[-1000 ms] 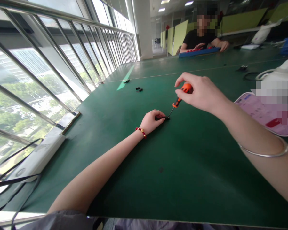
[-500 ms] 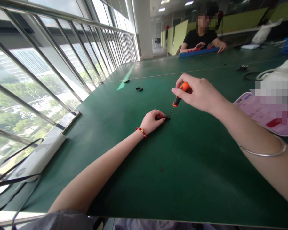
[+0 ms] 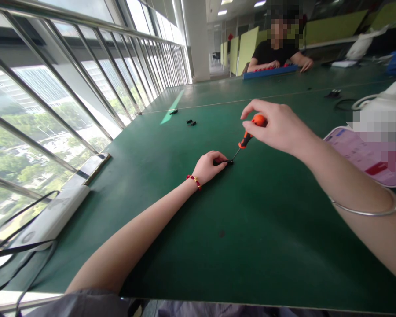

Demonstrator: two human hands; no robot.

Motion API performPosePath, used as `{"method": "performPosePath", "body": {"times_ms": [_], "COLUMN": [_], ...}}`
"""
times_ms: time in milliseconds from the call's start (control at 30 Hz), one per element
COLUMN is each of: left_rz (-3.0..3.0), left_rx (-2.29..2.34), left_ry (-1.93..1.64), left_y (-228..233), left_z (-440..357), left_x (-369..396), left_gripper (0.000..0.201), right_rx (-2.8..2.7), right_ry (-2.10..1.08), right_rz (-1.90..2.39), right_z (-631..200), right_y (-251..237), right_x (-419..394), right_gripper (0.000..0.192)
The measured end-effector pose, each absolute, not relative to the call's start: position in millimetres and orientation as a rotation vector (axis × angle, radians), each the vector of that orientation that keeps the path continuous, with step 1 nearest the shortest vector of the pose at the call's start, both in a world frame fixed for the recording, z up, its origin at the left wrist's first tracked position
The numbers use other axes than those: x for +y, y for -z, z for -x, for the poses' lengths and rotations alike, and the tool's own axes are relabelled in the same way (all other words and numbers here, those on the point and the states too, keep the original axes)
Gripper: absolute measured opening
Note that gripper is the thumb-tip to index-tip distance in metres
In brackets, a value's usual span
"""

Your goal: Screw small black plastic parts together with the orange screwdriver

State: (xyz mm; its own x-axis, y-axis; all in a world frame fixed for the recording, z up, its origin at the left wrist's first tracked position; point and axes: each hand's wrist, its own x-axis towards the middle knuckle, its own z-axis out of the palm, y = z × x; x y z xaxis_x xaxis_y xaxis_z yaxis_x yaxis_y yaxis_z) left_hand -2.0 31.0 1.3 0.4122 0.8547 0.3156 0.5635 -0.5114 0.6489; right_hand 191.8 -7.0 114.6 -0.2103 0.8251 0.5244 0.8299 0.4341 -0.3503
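Observation:
My left hand (image 3: 210, 166) rests on the green table (image 3: 264, 246) and pinches a small black part (image 3: 230, 162), mostly covered by the fingers. My right hand (image 3: 273, 125) is closed around the orange-and-black handle of a screwdriver (image 3: 246, 139). The screwdriver leans, its handle up and to the right. Its thin metal tip meets the right end of the black part, though the exact contact is too small to make out.
Several small black pieces (image 3: 191, 123) lie farther back on the table. A phone-like pink screen (image 3: 359, 154) and a white object (image 3: 392, 99) are at the right. A power strip (image 3: 53, 215) with cables lies by the railing. Across the table a person (image 3: 273, 55) handles a blue tray (image 3: 270, 73).
My right hand and the screwdriver handle have shifted slightly right, and the index finger has lifted a little. The left hand stays put. Across the table, the blue tray has moved slightly left.

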Motion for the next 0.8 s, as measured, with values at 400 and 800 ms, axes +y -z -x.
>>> {"method": "performPosePath", "body": {"times_ms": [400, 800], "left_rz": [-2.231, -2.232], "left_rx": [1.217, 1.218], "left_ry": [-0.863, -0.872], "left_y": [-1.8, -1.9], "left_z": [1.2, 1.4], "left_x": [30.3, 30.1], "left_gripper": [0.012, 0.012], "right_rx": [-2.026, -2.029], "right_ry": [0.098, 0.090], "right_rz": [1.408, 1.441], "right_z": [-189.5, -190.5], "right_y": [-111.9, -112.0], "right_x": [-6.7, -6.3], "right_gripper": [0.032, 0.023]}}
